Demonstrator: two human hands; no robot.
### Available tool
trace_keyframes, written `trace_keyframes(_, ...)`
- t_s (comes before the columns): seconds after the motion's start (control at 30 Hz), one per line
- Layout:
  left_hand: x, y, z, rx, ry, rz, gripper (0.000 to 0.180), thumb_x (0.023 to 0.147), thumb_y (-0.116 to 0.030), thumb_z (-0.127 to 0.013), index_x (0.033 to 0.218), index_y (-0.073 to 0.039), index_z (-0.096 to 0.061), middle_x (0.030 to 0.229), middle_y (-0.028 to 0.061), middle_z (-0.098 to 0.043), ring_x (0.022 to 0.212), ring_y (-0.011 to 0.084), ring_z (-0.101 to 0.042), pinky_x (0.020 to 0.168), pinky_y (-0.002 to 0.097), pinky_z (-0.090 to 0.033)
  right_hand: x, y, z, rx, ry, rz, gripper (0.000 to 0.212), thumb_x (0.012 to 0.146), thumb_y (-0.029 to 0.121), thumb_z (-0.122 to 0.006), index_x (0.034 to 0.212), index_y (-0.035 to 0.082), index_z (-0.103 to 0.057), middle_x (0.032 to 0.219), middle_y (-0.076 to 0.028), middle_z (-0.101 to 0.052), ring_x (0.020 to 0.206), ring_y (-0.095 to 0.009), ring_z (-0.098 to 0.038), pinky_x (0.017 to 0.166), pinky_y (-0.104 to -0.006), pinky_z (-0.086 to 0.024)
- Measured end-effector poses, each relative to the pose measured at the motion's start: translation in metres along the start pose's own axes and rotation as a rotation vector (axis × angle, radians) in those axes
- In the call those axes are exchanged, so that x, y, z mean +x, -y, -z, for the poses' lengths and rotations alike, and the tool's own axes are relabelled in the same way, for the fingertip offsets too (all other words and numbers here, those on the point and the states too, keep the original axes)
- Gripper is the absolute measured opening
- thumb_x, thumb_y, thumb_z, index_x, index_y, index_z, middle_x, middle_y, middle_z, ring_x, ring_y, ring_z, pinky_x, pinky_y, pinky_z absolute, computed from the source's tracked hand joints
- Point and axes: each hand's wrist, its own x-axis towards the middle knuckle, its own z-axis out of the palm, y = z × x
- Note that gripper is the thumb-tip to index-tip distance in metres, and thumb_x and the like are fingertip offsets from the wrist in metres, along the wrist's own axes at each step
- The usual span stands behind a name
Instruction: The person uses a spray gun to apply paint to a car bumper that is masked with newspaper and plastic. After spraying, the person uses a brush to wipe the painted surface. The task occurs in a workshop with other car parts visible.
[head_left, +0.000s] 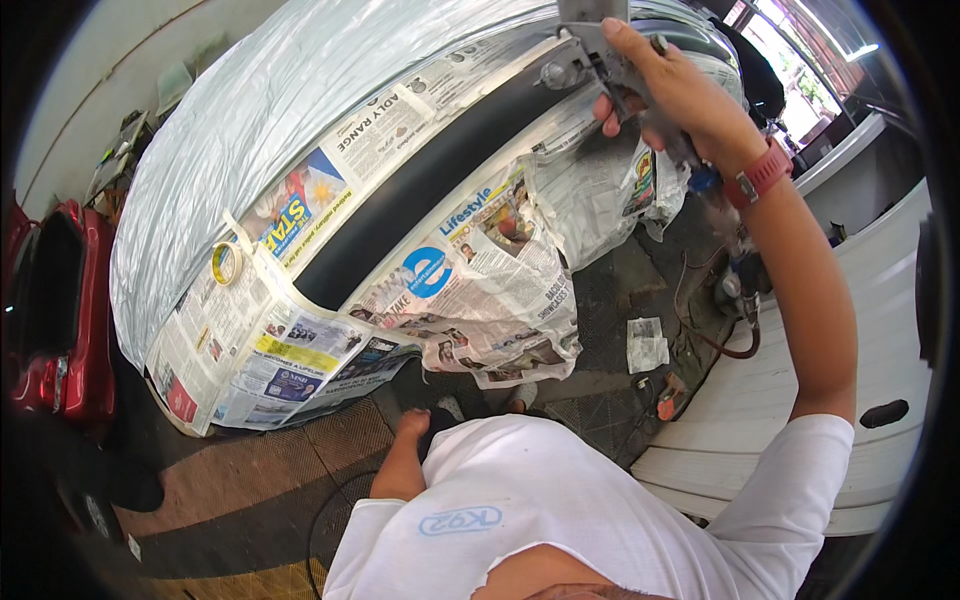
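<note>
"Where's the spray gun (614,76)?"

"By the upper right end of the black strip (420,180), with its nozzle turned toward it. The right hand (692,100) has it."

"How do those fingers sit?"

"Wrapped around the grip, tips showing at the front, thumb raised near the top. Whether the trigger is squeezed, I can't tell. There's a red watch (762,178) on that wrist."

"Is the nozzle touching the strip?"

"I can't judge the gap from this angle."

"And the left hand (413,423)?"

"Well below the strip's lower end, close to the person's body. It shows too small to tell whether its fingers are spread or curled, or holding anything."

"What borders the strip?"

"Newspaper (490,325) along both long sides and around the lower end. Beyond that, on the strip's upper left, there's a silvery sheet (250,110)."

"Any tape?"

"A yellow tape roll (217,264), just left of the strip's lower end, against the newspaper."

"Farther out?"

"A red car (85,340) stands well left of the strip. Well to its right is a white panel (770,410), and between strip and panel a loose paper (648,346) lies on the floor (600,410)."
</note>
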Motion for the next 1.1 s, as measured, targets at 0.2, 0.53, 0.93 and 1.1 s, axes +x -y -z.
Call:
trace_keyframes(0.2, -0.009, 0.001, 0.000, 0.039, -0.008, -0.019, 0.052, 0.103, -0.043, -0.048, 0.131, -0.004, -0.068, 0.144, 0.0203, -0.059, 0.136, 0.0373, -0.054, 0.116, 0.0449, -0.041, 0.000, 0.034, 0.026, -0.220, -0.220, -0.075, 0.057, 0.109, 0.055, -0.041, 0.111, 0.005, -0.068, 0.077, -0.006, -0.073, 0.057, -0.011, -0.063, 0.046, -0.0248, -0.045)
trace_keyframes(0.53, -0.025, -0.013, 0.015, 0.121, 0.024, -0.029, 0.053, 0.103, -0.042, -0.046, 0.136, -0.005, -0.065, 0.149, 0.0206, -0.054, 0.139, 0.0374, -0.051, 0.118, 0.0441, -0.038, -0.007, 0.034, 0.034, -0.139, -0.339, -0.127, 0.057, 0.110, 0.054, -0.038, 0.113, 0.004, -0.065, 0.078, -0.006, -0.073, 0.054, -0.010, -0.061, 0.042, -0.0229, -0.045)
trace_keyframes(0.93, 0.021, -0.001, 0.006, 0.082, -0.006, -0.070, 0.049, 0.100, -0.043, -0.050, 0.122, -0.005, -0.073, 0.134, 0.0217, -0.065, 0.128, 0.0394, -0.060, 0.111, 0.0463, -0.045, 0.011, 0.048, 0.016, -0.079, 0.079, -0.125, 0.060, 0.110, 0.056, -0.037, 0.115, 0.003, -0.065, 0.086, -0.008, -0.074, 0.065, -0.011, -0.067, 0.047, -0.0235, -0.049)
trace_keyframes(1.1, 0.015, -0.013, 0.010, 0.135, 0.092, -0.051, 0.049, 0.100, -0.042, -0.050, 0.121, -0.005, -0.073, 0.133, 0.0218, -0.066, 0.126, 0.0394, -0.061, 0.111, 0.0462, -0.045, 0.029, 0.042, 0.038, -0.245, -0.096, -0.131, 0.059, 0.108, 0.058, -0.040, 0.111, 0.006, -0.065, 0.082, -0.007, -0.073, 0.066, -0.012, -0.067, 0.047, -0.0259, -0.049)
